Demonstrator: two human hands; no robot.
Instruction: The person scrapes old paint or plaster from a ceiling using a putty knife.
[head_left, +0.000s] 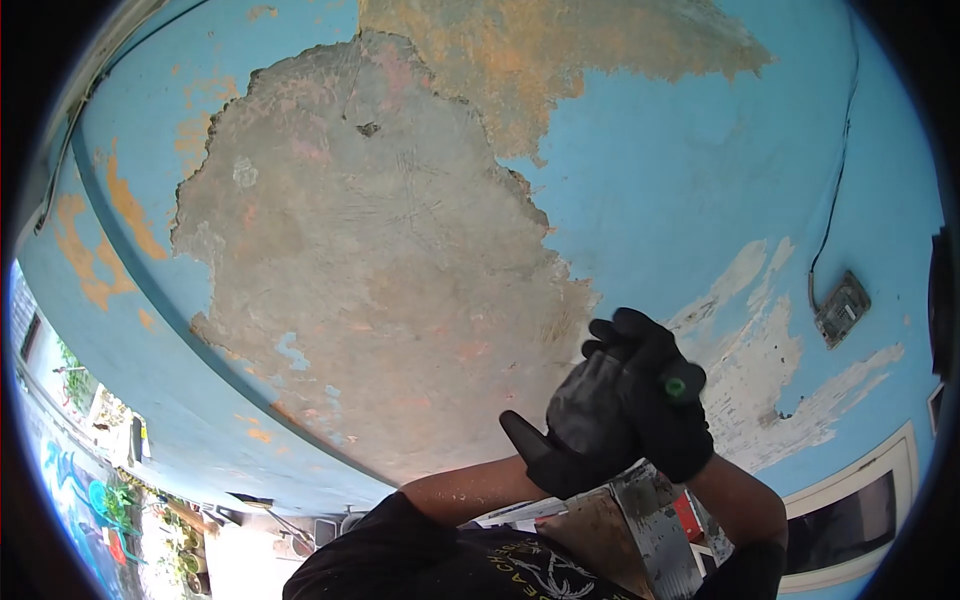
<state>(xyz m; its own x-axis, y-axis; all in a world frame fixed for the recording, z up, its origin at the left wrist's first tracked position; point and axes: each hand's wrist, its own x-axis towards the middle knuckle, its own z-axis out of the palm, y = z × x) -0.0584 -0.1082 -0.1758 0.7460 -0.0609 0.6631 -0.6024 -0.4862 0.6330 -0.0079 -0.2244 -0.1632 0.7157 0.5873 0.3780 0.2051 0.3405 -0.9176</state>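
Note:
My left hand (585, 420), in a black glove with a grey, dusty surface, is raised in front of the wall. Its thumb sticks out to the left, and part of its fingers is covered by the other hand. My right hand (660, 410), gloved in black too, is closed and pressed against the left one. From its outer side a short dark round end with a green ring (676, 387) shows, perhaps a handle; the rest of it is hidden. Behind both hands, the blue wall (650, 180) has a large patch of bare grey plaster (380, 240).
An electrical box (843, 309) hangs on the right of the wall, with a cable running upward. A white-framed opening (905, 470) sits low right. Boards (600, 535) stand behind my arms. Plants (118, 505) and assorted items line the bright area at lower left.

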